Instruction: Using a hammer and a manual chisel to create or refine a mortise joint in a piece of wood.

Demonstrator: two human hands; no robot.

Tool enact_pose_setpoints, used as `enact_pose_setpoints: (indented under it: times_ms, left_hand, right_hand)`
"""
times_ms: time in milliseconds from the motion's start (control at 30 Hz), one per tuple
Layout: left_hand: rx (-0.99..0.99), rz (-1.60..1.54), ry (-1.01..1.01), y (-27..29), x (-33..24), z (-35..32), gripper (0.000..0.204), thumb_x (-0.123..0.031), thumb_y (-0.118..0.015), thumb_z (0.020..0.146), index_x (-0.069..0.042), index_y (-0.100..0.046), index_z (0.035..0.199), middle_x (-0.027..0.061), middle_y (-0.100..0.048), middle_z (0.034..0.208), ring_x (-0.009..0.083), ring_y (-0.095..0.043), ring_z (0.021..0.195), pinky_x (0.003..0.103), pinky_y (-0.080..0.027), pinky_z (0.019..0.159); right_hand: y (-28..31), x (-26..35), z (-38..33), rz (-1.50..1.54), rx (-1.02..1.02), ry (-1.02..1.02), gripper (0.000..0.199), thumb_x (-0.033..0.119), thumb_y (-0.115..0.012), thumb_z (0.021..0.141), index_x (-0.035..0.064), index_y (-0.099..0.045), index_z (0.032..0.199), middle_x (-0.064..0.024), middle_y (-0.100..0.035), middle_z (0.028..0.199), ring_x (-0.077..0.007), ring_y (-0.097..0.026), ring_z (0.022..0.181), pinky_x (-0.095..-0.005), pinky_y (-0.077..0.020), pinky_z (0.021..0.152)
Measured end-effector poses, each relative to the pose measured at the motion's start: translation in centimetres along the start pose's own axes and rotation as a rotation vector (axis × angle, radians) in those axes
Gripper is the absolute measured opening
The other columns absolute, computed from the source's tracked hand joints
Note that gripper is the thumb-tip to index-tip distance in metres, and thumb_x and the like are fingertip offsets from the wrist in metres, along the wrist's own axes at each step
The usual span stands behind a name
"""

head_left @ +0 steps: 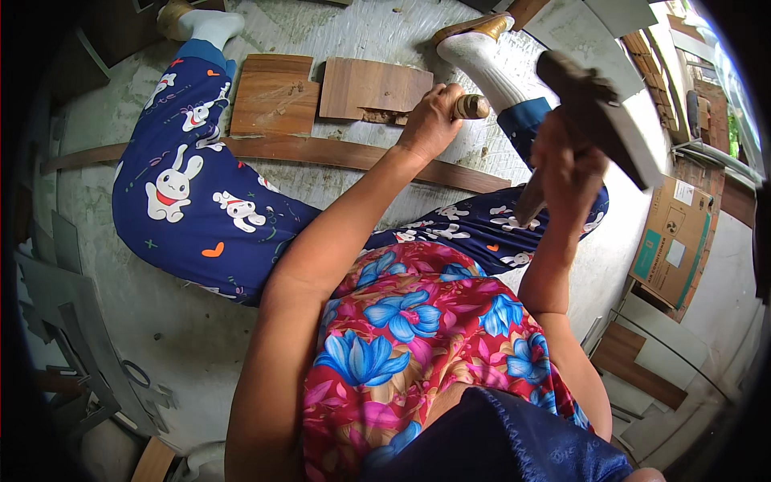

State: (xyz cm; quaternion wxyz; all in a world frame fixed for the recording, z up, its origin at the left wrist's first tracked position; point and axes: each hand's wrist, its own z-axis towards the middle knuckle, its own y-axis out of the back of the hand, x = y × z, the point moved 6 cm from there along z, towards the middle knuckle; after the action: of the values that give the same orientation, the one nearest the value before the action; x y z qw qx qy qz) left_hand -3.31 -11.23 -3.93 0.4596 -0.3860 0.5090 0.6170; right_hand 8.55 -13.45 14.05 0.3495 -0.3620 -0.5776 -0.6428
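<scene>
My left hand (432, 124) is closed around a chisel-like tool, whose rounded wooden handle end (471, 107) sticks out to the right of the fist; its blade is hidden. Just beneath that hand lies a brown wood-grain board (373, 84) with a chipped, splintered notch in its near edge. Raised at the right, my right hand (569, 165) grips a hatchet (598, 112) with a dark, heavy head, smeared by motion. Its handle end shows below the fist. Beside the notched board, on the left, is a second wood-grain board (273, 95) with a stepped corner.
A long thin wooden strip (321, 153) runs across the floor between my outspread legs (185, 185). Grey panels (60, 305) and scissors (135, 373) are at the left. A cardboard box (673, 241) and board offcuts (638, 365) stand or lie at the right.
</scene>
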Motion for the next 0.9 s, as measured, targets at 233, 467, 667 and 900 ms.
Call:
enact_pose_setpoints:
  times_ms: [233,467,667,900]
  left_hand:
    - [0.023,0.01,-0.038,-0.4,0.2,-0.3,0.024,0.002,-0.058,0.076,-0.006,-0.052,0.098,0.0169,-0.058,0.091,0.0393,-0.059,0.089,0.047,-0.048,0.077]
    - [0.035,0.051,-0.029,-0.9,-0.6,-0.6,0.028,0.0,-0.062,0.077,-0.006,-0.05,0.101,0.0174,-0.058,0.096,0.0406,-0.058,0.092,0.049,-0.049,0.079]
    - [0.036,0.001,0.004,-0.2,0.5,0.7,0.022,0.001,-0.054,0.077,-0.005,-0.051,0.098,0.0199,-0.06,0.091,0.0434,-0.059,0.087,0.051,-0.048,0.075]
    - [0.201,-0.016,0.289,2.1,4.1,5.5,0.05,-0.019,-0.067,0.071,-0.002,-0.056,0.117,0.0186,-0.066,0.105,0.0308,-0.064,0.1,0.038,-0.049,0.087]
  right_hand:
    - [-1.0,-5.4,0.2,-0.082,0.186,-0.159,0.014,0.014,-0.06,0.092,0.002,-0.055,0.088,0.0007,-0.051,0.058,-0.0059,-0.045,0.045,-0.0222,-0.0364,0.041]
    - [1.4,-4.8,-1.8,-0.148,0.14,-0.06,0.016,0.013,-0.054,0.094,-0.0008,-0.057,0.087,-0.0004,-0.049,0.06,-0.007,-0.047,0.051,-0.023,-0.0368,0.044]
    - [-1.7,-5.9,-1.3,-0.013,0.216,-0.252,0.017,0.014,-0.057,0.094,0.0044,-0.052,0.08,-0.0004,-0.05,0.06,-0.0066,-0.046,0.045,-0.0221,-0.0367,0.041]
    - [-1.8,-5.9,-2.1,0.228,0.168,-0.257,0.016,0.013,-0.059,0.092,0.0014,-0.055,0.083,-0.0011,-0.05,0.056,-0.0077,-0.046,0.043,-0.0228,-0.0363,0.04]
